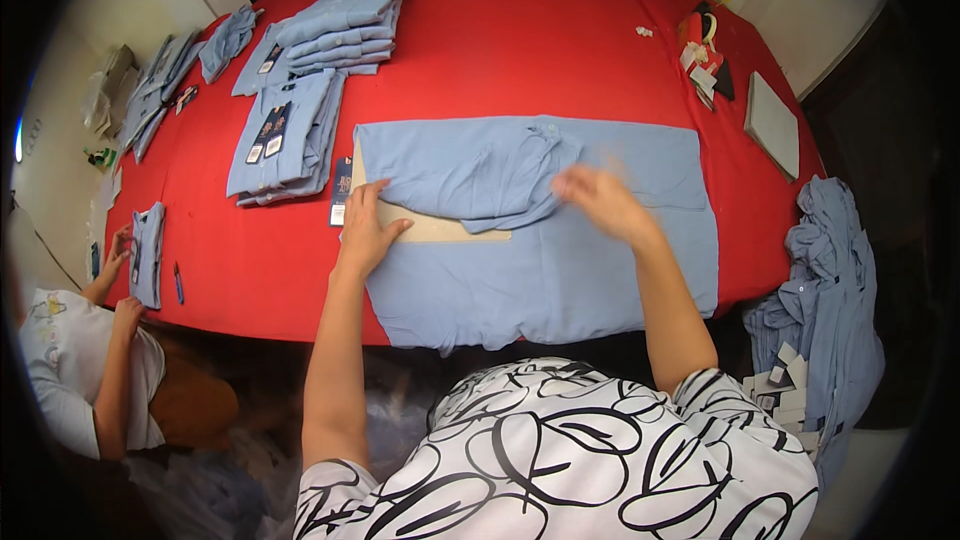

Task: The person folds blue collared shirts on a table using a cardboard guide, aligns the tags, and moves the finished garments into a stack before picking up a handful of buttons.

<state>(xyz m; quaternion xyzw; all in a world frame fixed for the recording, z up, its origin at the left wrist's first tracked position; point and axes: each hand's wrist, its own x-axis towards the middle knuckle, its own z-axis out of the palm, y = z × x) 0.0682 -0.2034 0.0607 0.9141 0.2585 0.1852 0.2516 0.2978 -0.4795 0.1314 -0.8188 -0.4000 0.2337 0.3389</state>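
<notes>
Blue shirt (pixel 620 260) lay on red table (pixel 480 50), partly folded over tan board (pixel 450 229). Left hand (pixel 368 230) rested there, fingers spread; right hand (pixel 602 202) blurred at sleeve (pixel 500 185), grip unclear.

Dark tag (pixel 342 180) with white label (pixel 338 214) beside spread blue shirt (pixel 480 285), dark tags (pixel 274 130) on folded shirts (pixel 308 112), none legible

The right hand (pixel 603 202) over the shirt (pixel 480 285) is blurred; cloth of the shirt hides part of the board (pixel 440 228). Left of the shirt, a co-worker (pixel 75 370) is cut off.
</notes>
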